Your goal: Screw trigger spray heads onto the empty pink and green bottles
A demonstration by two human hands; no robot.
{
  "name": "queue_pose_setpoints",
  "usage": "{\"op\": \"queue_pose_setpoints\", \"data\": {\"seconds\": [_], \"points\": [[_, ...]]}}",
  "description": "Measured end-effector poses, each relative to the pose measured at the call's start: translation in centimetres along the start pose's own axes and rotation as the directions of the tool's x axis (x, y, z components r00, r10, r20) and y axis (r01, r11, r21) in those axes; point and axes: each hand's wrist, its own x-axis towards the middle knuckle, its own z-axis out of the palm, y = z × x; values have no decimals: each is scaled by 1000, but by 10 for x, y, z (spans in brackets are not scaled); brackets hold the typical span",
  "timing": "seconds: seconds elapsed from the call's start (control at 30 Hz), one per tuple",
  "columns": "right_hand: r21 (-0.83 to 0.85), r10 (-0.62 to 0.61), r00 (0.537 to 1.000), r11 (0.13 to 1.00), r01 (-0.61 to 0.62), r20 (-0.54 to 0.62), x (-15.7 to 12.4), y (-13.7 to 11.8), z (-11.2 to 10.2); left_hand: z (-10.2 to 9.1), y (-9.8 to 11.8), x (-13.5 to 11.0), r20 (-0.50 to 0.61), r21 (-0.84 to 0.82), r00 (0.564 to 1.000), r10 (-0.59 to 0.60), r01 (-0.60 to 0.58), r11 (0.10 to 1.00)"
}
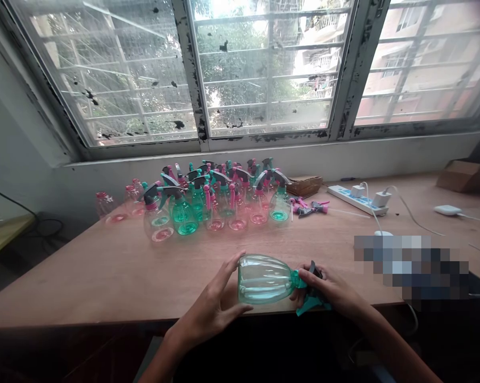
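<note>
A clear green spray bottle [264, 279] lies sideways in the air above the table's front edge, its base to the left. My left hand [214, 298] cups that base, fingertips at the upper corner and thumb along the lower one. Around the neck and the black-and-teal trigger head [312, 303] the fingers of my right hand [330, 287] are closed. The head sits at the bottle's mouth; my fingers partly hide the joint, so I cannot tell how tightly it fits.
Behind my hands, a cluster of pink and green spray bottles [186, 215] stands upright on the wooden table [104, 271]. Several open pink bottles [104, 205] stand at the left. Loose pink trigger heads [309, 207] lie near a white power strip [357, 199] with cables.
</note>
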Motion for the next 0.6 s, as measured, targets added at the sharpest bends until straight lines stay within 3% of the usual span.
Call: {"op": "queue_pose_setpoints", "data": {"seconds": [0.17,0.4,0.5,0.6], "points": [[-39,-11,999,999,9,-46,0,0,0,2,-4,1,2,3,1000,18,-18,1000],[-55,117,989,991,-122,-92,-5,-11,5,11,-15,1,7,124,982,188,-187,974],[-1,160,979,987,-161,-130,-13,-23,0,12,-10,2,17,180,986,168,-168,969],[-39,54,990,997,-60,-133,-25,-31,-9,15,-3,6,1,242,996,86,-83,967]]}}
